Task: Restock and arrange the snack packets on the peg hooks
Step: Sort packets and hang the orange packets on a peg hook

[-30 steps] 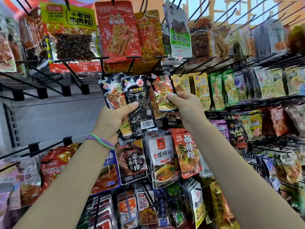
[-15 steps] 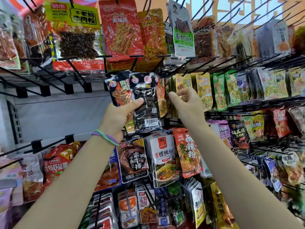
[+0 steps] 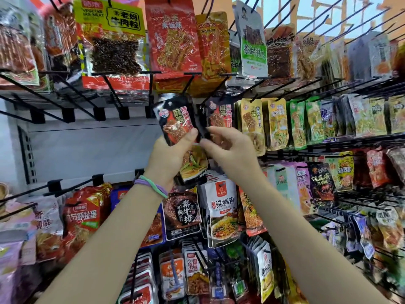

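My left hand (image 3: 169,157), with purple and green bands on its wrist, grips a stack of black and red snack packets (image 3: 176,121), thumb across the front one. A packet with green vegetables printed on it (image 3: 194,164) shows below that thumb in the same stack. My right hand (image 3: 230,151) sits just right of the stack, fingers curled and pinching at the stack's right edge. More black and red packets (image 3: 219,116) hang on a hook right behind my right hand. An empty peg hook (image 3: 189,83) sticks out just above the held stack.
Hooks full of snacks surround the hands: yellow and green packets (image 3: 276,123) to the right, big red packets (image 3: 173,38) above, white noodle packets (image 3: 222,212) below. Bare black hooks (image 3: 107,91) and a grey back panel (image 3: 94,152) lie to the left.
The black packet with the barcode no longer faces me; a red-fronted packet now leads the stack. My right hand has come left from the hanging packets to the stack's edge.
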{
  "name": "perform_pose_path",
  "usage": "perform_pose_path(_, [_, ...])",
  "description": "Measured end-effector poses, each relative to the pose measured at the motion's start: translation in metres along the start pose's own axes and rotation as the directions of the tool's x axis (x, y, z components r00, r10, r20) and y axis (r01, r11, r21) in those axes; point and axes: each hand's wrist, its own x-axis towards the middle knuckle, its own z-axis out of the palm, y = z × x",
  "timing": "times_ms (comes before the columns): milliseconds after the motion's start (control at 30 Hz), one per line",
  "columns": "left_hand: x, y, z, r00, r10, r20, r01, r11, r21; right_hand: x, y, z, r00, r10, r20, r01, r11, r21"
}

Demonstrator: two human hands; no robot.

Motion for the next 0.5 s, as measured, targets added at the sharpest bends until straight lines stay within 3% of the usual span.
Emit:
perform_pose_path(100, [-0.003, 0.000, -0.001, 0.999, 0.020, 0.048, -0.019, 1.000, -0.022, -0.002, -0.003, 0.003, 0.990, 0.049, 0.129, -0.059, 0.995, 0.074])
perform_pose_path(333, [-0.006, -0.001, -0.004, 0.985, 0.041, 0.167, -0.028, 0.997, -0.077, -0.004, 0.003, -0.011, 0.994, 0.064, 0.091, -0.065, 0.998, 0.012])
perform_pose_path(500, [-0.009, 0.005, 0.004, 0.979, 0.001, 0.204, 0.025, 0.992, -0.124, -0.001, 0.010, -0.013, 0.924, 0.298, 0.240, -0.359, 0.894, 0.269])
